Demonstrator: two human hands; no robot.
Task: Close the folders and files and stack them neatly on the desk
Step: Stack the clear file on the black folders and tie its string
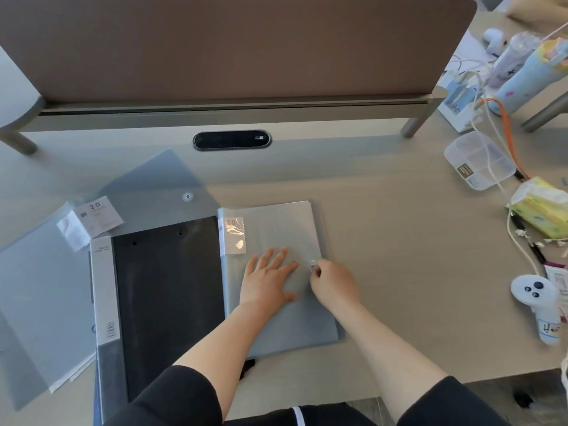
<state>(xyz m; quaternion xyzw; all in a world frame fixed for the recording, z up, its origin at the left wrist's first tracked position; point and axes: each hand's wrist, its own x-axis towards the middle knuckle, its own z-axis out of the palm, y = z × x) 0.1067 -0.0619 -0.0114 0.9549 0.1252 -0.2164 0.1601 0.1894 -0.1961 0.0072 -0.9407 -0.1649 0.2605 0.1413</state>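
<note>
Item 1: grey translucent folder [276, 241], lying flat at the middle of the surface [399, 256], cover down. Left hand [267, 281] rests on it, fingers straight and spread, pressing the cover flat. Right hand [333, 284] pinches the snap button [312, 265] at the folder's right edge.

Item 2: black clip file [166, 302], open, touching the grey folder's left side.

Item 3: clear snap envelope [159, 186], flap open, partly under the black file.

Item 4: pale plastic sleeve [40, 287] with papers, far left.

Handling, as judged: all thin plastic, light, flexible, slippery against each other; covers likely spring up unless pressed. Best held by the stiffer spine edge or both long edges when lifting to stack; the snap needs firm thumb pressure.
</note>
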